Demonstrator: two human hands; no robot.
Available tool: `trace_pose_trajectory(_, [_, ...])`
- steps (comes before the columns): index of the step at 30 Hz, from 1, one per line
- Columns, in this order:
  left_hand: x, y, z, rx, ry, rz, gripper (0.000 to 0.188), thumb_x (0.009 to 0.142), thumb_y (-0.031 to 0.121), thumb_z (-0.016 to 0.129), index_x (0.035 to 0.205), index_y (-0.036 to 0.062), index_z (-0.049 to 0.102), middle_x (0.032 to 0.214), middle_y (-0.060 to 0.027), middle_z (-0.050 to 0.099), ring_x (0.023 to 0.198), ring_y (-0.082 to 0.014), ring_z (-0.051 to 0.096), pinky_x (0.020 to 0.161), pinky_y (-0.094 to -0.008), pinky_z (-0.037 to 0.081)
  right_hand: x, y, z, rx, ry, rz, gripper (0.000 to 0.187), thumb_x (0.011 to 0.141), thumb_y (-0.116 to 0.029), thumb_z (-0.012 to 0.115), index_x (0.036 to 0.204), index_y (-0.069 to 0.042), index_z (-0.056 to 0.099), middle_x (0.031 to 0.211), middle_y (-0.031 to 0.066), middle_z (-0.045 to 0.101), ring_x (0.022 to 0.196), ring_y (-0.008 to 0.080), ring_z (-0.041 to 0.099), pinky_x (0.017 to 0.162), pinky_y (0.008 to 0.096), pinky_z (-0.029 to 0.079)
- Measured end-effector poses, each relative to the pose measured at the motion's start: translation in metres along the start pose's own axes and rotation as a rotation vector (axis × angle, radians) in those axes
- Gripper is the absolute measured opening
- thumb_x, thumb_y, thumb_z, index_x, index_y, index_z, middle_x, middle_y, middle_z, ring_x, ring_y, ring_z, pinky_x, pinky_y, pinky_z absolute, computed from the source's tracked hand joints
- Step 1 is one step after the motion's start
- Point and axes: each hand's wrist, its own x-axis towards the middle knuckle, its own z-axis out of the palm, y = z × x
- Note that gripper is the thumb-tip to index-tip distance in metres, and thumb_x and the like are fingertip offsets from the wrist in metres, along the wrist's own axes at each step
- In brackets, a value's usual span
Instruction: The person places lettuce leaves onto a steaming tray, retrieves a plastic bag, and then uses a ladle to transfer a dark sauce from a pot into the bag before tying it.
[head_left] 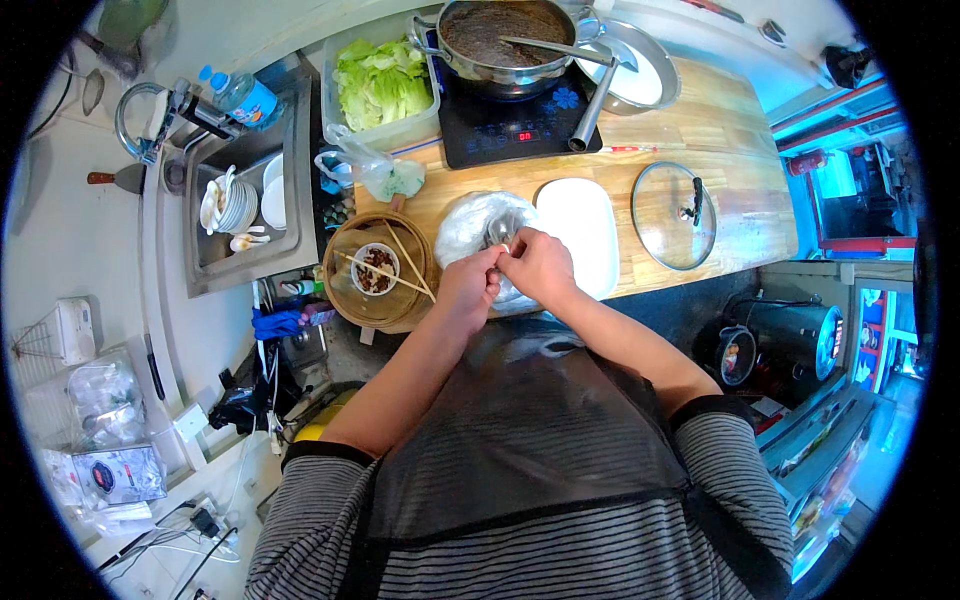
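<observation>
My left hand point(470, 280) and my right hand point(538, 266) meet at the near edge of the wooden table, fingers closed in a pinch. Between them they grip the gathered top of a clear plastic bag point(462, 225), which rests bunched on the tabletop. What lies inside the bag is hard to make out. A white rectangular tray point(590, 215) lies just right of the bag, partly behind my right hand. To the left, a round bamboo steamer point(345, 300) holds a small bowl of dark dried spices point(375, 269) with chopsticks across it.
Behind stands a pot of dark broth point(505, 80) on a black induction cooker point(475, 145), with a ladle across its rim. A lettuce container point(385, 120) is at its left, a metal basin point(665, 85) at its right. A glass lid point(674, 225) lies right; a sink point(215, 270) holds dishes.
</observation>
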Motion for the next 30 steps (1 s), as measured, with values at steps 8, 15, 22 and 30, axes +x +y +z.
trace_pose_trajectory(8, [0.008, 0.014, -0.006, 0.315, 0.065, 0.073, 0.014, 0.084, 0.014, 0.065, 0.079, 0.0021, 0.059, 0.058, 0.0036, 0.048, 0.043, -0.0044, 0.035, 0.038, -0.0180, 0.025, 0.008, 0.002, 0.006, -0.064, 0.062, -0.092, 0.022, 0.073, -0.028, 0.065, 0.076, -0.007, 0.062, 0.086, 0.0167, 0.062, 0.080, 0.0329, 0.062, 0.072, 0.0414, 0.050])
trace_pose_trajectory(15, [0.014, 0.020, -0.021, 1.015, 0.043, 0.311, 0.013, 0.074, 0.011, 0.067, 0.079, -0.0012, 0.067, 0.064, -0.0028, 0.061, 0.053, -0.0107, 0.052, 0.048, -0.0264, 0.041, 0.005, 0.005, 0.005, -0.048, 0.005, -0.177, 0.017, 0.073, -0.021, 0.065, 0.077, -0.006, 0.058, 0.087, 0.0160, 0.057, 0.080, 0.0343, 0.060, 0.072, 0.0425, 0.050])
trace_pose_trajectory(22, [0.013, 0.033, -0.023, 0.858, 0.094, 0.099, 0.014, 0.074, 0.014, 0.070, 0.073, 0.0010, 0.066, 0.064, -0.0033, 0.060, 0.049, -0.0116, 0.050, 0.044, -0.0267, 0.037, -0.004, 0.014, 0.012, -0.088, 0.115, -0.596, 0.018, 0.075, -0.010, 0.062, 0.091, -0.008, 0.053, 0.084, 0.0145, 0.055, 0.078, 0.0337, 0.060, 0.067, 0.0418, 0.049])
trace_pose_trajectory(30, [-0.005, 0.041, -0.020, 0.501, 0.024, -0.039, 0.010, 0.080, 0.010, 0.065, 0.073, 0.0067, 0.060, 0.058, -0.0003, 0.052, 0.042, -0.0060, 0.038, 0.036, -0.0196, 0.024, -0.003, 0.010, 0.017, -0.006, 0.186, -0.733, 0.010, 0.073, -0.006, 0.064, 0.081, -0.008, 0.058, 0.076, 0.0110, 0.055, 0.075, 0.0330, 0.058, 0.066, 0.0416, 0.048])
